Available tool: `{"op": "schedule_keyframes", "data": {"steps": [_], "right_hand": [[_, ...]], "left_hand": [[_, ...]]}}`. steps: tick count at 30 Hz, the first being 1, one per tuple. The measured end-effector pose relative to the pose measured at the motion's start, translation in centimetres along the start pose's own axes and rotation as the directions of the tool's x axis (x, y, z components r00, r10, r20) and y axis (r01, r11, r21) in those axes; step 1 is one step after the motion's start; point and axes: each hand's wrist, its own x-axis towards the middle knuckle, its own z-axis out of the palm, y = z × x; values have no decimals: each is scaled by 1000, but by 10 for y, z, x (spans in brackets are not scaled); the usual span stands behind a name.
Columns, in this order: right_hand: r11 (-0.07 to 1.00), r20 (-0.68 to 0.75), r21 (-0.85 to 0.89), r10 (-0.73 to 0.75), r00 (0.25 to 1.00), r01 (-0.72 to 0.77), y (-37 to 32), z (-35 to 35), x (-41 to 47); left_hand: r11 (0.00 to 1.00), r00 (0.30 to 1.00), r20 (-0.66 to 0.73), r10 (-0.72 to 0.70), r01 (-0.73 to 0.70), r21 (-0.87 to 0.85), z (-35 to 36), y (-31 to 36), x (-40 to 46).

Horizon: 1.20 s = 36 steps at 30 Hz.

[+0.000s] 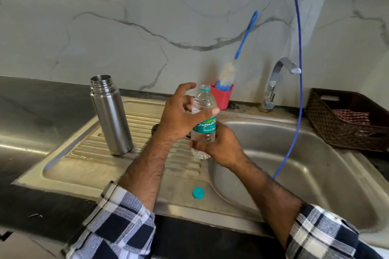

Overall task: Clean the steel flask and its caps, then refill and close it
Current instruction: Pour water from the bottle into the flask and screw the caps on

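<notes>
Open steel flask (111, 116) upright on the drainboard (84, 160), uncapped plastic water bottle (203, 121) to its right.

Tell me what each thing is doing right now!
Tall steel flask: upright on the draining board, cap off.
Clear plastic water bottle with teal label: open, upright, held.
Small round teal cap: off, lying on the sink edge.
Right hand: grips the bottle's lower part.
Left hand: thumb on the bottle, fingers spread.
Curved steel tap: no water running.
Blue-handled bottle brush: standing in a red holder.
</notes>
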Motion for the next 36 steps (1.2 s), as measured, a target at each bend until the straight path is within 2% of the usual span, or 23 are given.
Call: {"op": "schedule_keyframes", "data": {"steps": [2, 4, 6, 8, 10, 13, 15, 17, 19, 22, 24, 28, 30, 36], "right_hand": [[1000, -8, -10, 8, 1000, -8, 4, -2, -1], [1000, -12, -14, 3, 1000, -3, 4, -4, 0], [1000, -5, -11, -15, 1000, 15, 0, -3, 5], [999, 11, -6, -34, 999, 34, -7, 0, 9], [998, 38, 1, -57, 998, 57, -14, 7, 13], [995, 69, 4, -102, 992, 102, -27, 21, 18], [992, 79, 17, -126, 989, 125, -38, 31, 19], [991, 78, 44, -126, 989, 123, -47, 40, 21], [990, 72, 53, -137, 988, 134, -55, 50, 23], [989, 66, 53, -142, 988, 138, -60, 59, 28], [988, 63, 71, -139, 988, 134, -62, 58, 29], [990, 36, 88, -117, 993, 113, -63, 38, 34], [990, 13, 87, -109, 994, 107, -61, 23, 37], [994, -95, 33, -105, 990, 109, -61, -46, 37]], "left_hand": [[998, 997, -68, -34, 30, -57, -1, 3, -2], [998, 980, -197, -38, 27, -58, -10, 1, -5], [1000, 932, -364, -9, 4, -13, -26, -1, -12], [992, 837, -540, 85, -20, 125, -43, -2, -23], [961, 726, -658, 199, -14, 276, -59, 0, -35], [907, 584, -776, 238, 153, 393, -83, -5, -51], [878, 545, -818, 184, 283, 386, -97, -13, -59], [841, 568, -819, 79, 403, 361, -112, -25, -62], [815, 623, -781, -40, 472, 335, -123, -30, -60], [858, 720, -676, -157, 438, 268, -131, -25, -48], [877, 740, -656, -147, 405, 259, -135, -21, -43], [886, 722, -679, -130, 392, 247, -143, -15, -37], [893, 736, -665, -125, 376, 247, -142, -6, -34], [941, 878, -474, -63, 210, 264, -94, 39, -9]]}}
